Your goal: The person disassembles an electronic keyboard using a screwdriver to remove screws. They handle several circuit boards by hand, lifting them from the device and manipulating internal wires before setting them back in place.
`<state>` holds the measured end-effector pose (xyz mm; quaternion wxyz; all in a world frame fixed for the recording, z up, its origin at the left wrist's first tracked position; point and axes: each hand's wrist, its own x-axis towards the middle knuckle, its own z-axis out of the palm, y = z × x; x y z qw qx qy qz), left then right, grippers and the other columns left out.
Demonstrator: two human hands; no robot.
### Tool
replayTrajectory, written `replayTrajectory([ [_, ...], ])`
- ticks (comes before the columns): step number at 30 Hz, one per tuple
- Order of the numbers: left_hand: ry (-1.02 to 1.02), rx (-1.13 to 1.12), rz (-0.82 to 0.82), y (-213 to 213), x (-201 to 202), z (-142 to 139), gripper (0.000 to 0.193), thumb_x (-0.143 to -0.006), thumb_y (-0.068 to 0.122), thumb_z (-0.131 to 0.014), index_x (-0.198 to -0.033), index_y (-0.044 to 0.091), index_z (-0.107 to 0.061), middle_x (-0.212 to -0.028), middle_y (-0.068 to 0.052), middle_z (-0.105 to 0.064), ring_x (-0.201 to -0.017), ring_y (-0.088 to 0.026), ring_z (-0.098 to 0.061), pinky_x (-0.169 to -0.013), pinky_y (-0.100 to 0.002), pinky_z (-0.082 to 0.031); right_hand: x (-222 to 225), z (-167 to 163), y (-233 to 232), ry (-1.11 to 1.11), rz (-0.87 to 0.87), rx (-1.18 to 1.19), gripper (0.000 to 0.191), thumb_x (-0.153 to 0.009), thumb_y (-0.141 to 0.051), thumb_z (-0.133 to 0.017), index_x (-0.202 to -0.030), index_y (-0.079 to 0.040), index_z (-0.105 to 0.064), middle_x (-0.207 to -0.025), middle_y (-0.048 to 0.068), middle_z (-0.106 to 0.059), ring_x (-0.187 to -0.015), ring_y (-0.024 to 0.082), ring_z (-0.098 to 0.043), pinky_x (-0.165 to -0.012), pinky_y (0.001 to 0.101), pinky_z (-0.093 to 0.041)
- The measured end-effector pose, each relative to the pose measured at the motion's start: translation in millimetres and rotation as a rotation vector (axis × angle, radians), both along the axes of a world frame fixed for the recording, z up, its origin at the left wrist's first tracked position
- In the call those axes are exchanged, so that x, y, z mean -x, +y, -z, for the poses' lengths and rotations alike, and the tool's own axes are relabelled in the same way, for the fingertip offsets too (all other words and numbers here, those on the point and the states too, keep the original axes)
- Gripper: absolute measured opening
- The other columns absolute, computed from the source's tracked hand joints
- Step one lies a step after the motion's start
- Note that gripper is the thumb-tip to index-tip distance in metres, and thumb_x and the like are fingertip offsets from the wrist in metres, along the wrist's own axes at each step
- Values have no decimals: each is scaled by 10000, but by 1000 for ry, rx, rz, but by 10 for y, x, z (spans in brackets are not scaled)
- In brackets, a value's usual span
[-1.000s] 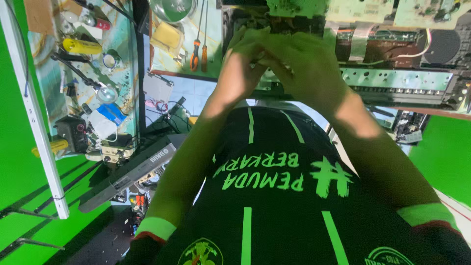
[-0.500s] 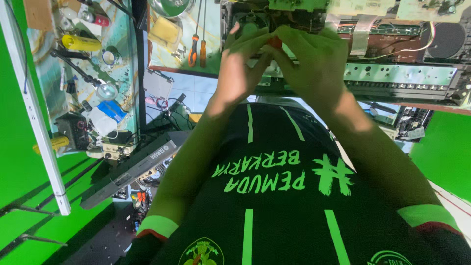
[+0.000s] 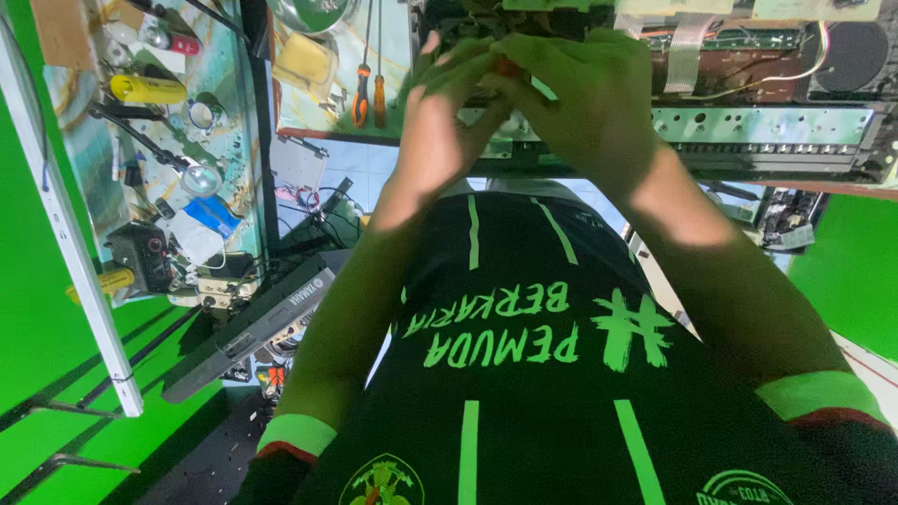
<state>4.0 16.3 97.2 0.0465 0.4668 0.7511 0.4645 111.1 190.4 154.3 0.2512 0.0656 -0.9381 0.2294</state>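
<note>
- Green backdrop fills the left edge and lower right of the frame; a cluttered table (image 3: 234, 201) runs across the top
- Left hand (image 3: 440, 122): upper centre, fingers curled, tips meeting the other hand over a small orange-red part (image 3: 506, 67)
- Right hand (image 3: 585, 103): upper centre, just right of the left, fingers bent and pinched at the same small part; which hand actually grips it cannot be told
- Opened electronic chassis (image 3: 767, 126): upper right, directly behind both hands, with a perforated metal rail, a brown circuit board and white wires
- Round black speaker (image 3: 856, 51): top right corner, set in the chassis
- Two screwdrivers (image 3: 368, 84) with orange handles: top centre-left, side by side, near the left hand
- Yellow cylindrical object (image 3: 150, 90): upper left
- Magnifying glass (image 3: 199, 178): left, below the yellow cylinder
- Dark long keyboard-like unit (image 3: 248, 327): lower left, lying aslant
- Black shirt (image 3: 524, 411) with green stripes: centre and bottom
</note>
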Motion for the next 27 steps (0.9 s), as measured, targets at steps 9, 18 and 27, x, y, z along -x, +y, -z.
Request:
replayTrajectory([
  [9, 124, 6, 15, -48, 97, 75, 218, -897, 72, -787, -1110, 105, -754, -1215, -108, -743, -1217, -310, -681, -1228, -569, -286, 7, -201, 2, -62, -101, -54, 309, -887, -65, -731, -1195, -66, -752, -986, 91, -792, -781, 231, -759, -621, 393, -504],
  [18, -274, -16, 21, 58, -15, 47, 192, -1018, 76, -681, -1209, 70, -701, -1120, -140, -776, -963, -270, -806, -801, -370, -656, 66, -126, -10, 27, -92, 63, 99, -1086, -39, -689, -1185, -39, -688, -976, 115, -754, -820, 233, -732, -704, 323, -533],
  [27, -310, 112, -17, 20, -29, -37, 207, -997, 44, -655, -1201, 67, -682, -1064, -128, -798, -833, -244, -814, -711, -369, -649, 35, -86, -83, -42, -23, -8, 192, -1099, -122, -719, -1279, -80, -667, -1141, 85, -774, -807, 243, -712, -728, 370, -513],
])
